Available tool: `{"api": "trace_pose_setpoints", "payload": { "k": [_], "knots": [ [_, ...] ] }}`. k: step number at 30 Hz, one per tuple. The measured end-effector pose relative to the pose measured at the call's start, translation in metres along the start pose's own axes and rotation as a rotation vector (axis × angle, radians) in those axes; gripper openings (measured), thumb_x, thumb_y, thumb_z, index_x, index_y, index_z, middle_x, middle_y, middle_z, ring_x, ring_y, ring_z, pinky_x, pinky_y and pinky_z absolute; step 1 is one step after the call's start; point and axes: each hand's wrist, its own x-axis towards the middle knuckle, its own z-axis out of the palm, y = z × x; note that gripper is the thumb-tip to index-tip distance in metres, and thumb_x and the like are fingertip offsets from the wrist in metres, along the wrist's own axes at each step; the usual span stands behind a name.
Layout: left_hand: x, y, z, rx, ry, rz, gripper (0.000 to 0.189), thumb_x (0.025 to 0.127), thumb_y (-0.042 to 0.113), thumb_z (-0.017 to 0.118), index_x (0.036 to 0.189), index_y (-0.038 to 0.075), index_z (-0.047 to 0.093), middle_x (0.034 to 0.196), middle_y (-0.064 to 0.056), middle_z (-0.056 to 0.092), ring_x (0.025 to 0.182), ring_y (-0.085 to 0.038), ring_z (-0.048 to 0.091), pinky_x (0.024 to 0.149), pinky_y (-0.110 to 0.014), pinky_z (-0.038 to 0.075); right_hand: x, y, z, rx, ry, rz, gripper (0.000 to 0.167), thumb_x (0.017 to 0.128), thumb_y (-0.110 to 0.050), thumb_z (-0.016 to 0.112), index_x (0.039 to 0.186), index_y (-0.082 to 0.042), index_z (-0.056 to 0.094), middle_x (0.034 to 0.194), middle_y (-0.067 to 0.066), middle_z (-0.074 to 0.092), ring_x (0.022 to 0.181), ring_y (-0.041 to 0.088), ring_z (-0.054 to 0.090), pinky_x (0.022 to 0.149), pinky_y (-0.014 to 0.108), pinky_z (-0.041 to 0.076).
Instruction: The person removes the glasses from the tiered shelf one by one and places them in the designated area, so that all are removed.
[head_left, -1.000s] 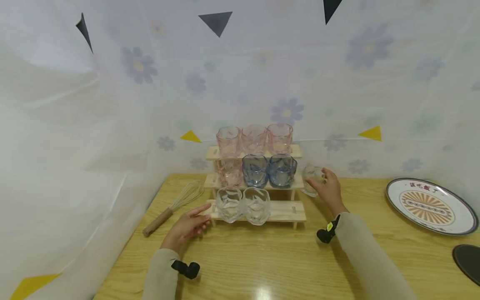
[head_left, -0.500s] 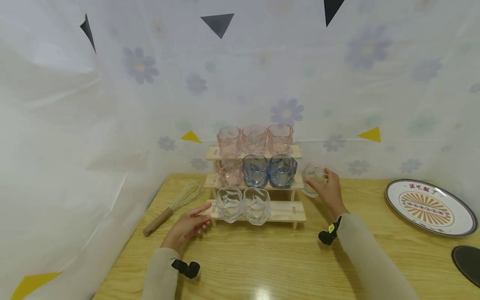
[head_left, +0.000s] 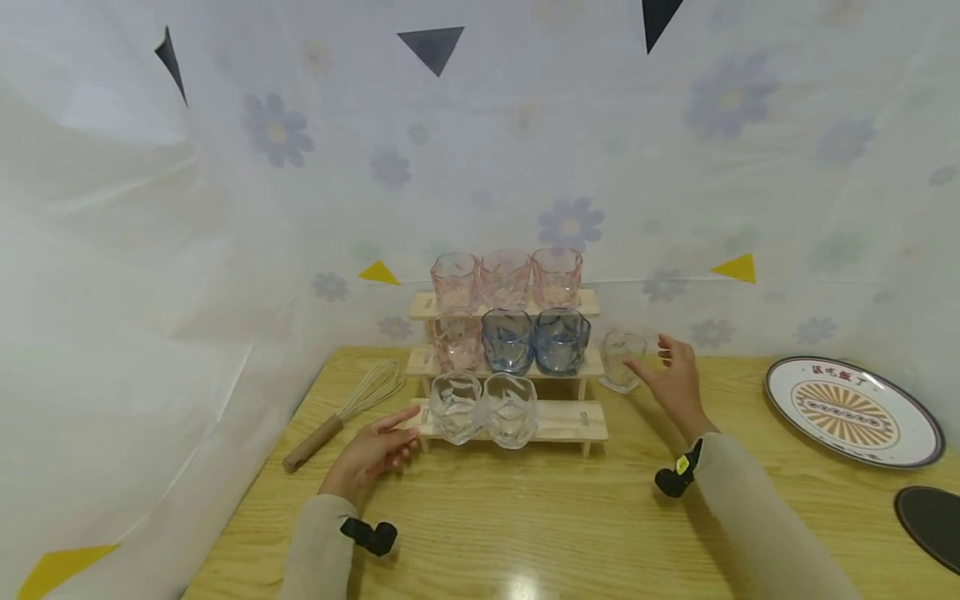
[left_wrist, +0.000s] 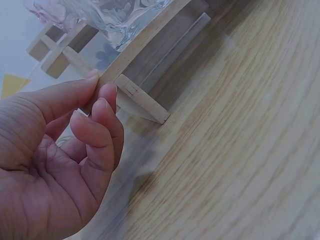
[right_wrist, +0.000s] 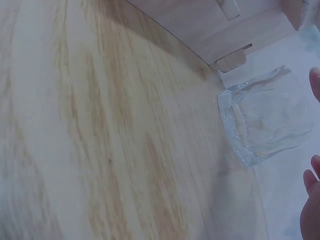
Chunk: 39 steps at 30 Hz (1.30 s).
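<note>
A three-step wooden rack (head_left: 568, 421) stands on the table. In the left wrist view my left hand (left_wrist: 65, 150) pinches the end of its lowest shelf (left_wrist: 131, 56) between thumb and fingers. On that shelf are two clear glasses (head_left: 457, 408). The middle shelf holds a pink glass (head_left: 457, 343) and two blue glasses (head_left: 507, 343). Three pink glasses (head_left: 506, 282) line the top. To the rack's right, another clear glass (right_wrist: 267, 117) stands upright on the table. My right hand (head_left: 675, 385) is beside it, thumb and fingers spread, with a gap around the glass.
A whisk with a wooden handle (head_left: 315, 443) lies left of the rack. At the right are a patterned oval plate (head_left: 855, 446) and part of a black round object (head_left: 930, 525). A flower-printed curtain (head_left: 480, 150) hangs close behind the rack.
My right hand has let go of the clear glass and drawn back a little to the right. The glass stays by the rack. My left hand keeps its hold on the shelf end.
</note>
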Motion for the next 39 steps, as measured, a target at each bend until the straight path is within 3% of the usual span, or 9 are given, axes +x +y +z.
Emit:
{"api": "trace_pose_setpoints", "payload": {
  "k": [10, 16, 20, 24, 33, 39],
  "knots": [
    [-0.002, 0.002, 0.001, 0.009, 0.006, 0.000, 0.056, 0.091, 0.008, 0.062, 0.144, 0.013, 0.043, 0.076, -0.001, 0.066, 0.060, -0.007, 0.052, 0.049, -0.021, 0.041, -0.010, -0.004, -0.014, -0.011, -0.014, -0.106, 0.069, 0.081, -0.025, 0.077, 0.132, 0.008, 0.044, 0.118, 0.025, 0.045, 0.099, 0.041, 0.045, 0.088, 0.053, 0.040],
    [-0.002, 0.002, 0.001, 0.015, 0.007, 0.004, 0.056, 0.091, 0.007, 0.062, 0.144, 0.012, 0.043, 0.077, -0.001, 0.066, 0.060, -0.007, 0.052, 0.049, -0.020, 0.041, -0.024, -0.008, -0.017, -0.027, -0.018, -0.162, 0.056, 0.080, -0.016, 0.078, 0.123, 0.008, 0.051, 0.113, 0.023, 0.048, 0.092, 0.033, 0.047, 0.084, 0.049, 0.043],
    [-0.002, 0.000, 0.000, 0.005, 0.012, -0.001, 0.056, 0.091, 0.007, 0.063, 0.143, 0.012, 0.044, 0.076, -0.001, 0.066, 0.060, -0.007, 0.052, 0.049, -0.020, 0.040, -0.035, -0.016, -0.014, -0.022, -0.002, -0.214, 0.051, 0.076, -0.009, 0.080, 0.118, 0.006, 0.055, 0.109, 0.019, 0.052, 0.088, 0.025, 0.048, 0.082, 0.027, 0.045],
    [-0.002, 0.000, 0.000, 0.005, 0.008, -0.001, 0.057, 0.090, 0.008, 0.064, 0.143, 0.012, 0.044, 0.076, -0.001, 0.066, 0.060, -0.007, 0.053, 0.049, -0.020, 0.040, -0.045, -0.029, -0.010, 0.027, 0.004, -0.277, 0.049, 0.072, -0.004, 0.081, 0.115, 0.005, 0.058, 0.106, 0.016, 0.054, 0.085, 0.020, 0.048, 0.079, 0.010, 0.039],
    [-0.003, 0.002, 0.002, 0.010, 0.014, -0.003, 0.056, 0.091, 0.007, 0.063, 0.143, 0.013, 0.044, 0.076, -0.001, 0.066, 0.060, -0.007, 0.053, 0.049, -0.021, 0.041, -0.066, -0.058, 0.001, 0.123, -0.042, -0.376, 0.053, 0.066, 0.007, 0.082, 0.115, 0.003, 0.061, 0.104, 0.013, 0.055, 0.084, 0.020, 0.050, 0.081, 0.010, 0.040],
    [-0.002, 0.002, 0.002, 0.007, 0.019, 0.000, 0.056, 0.090, 0.008, 0.064, 0.143, 0.013, 0.045, 0.075, -0.001, 0.067, 0.059, -0.007, 0.053, 0.049, -0.021, 0.041, -0.081, -0.108, -0.002, 0.177, -0.120, -0.368, 0.049, 0.069, 0.011, 0.078, 0.113, 0.008, 0.059, 0.103, 0.013, 0.055, 0.085, 0.015, 0.050, 0.080, 0.020, 0.044]
  ]
}}
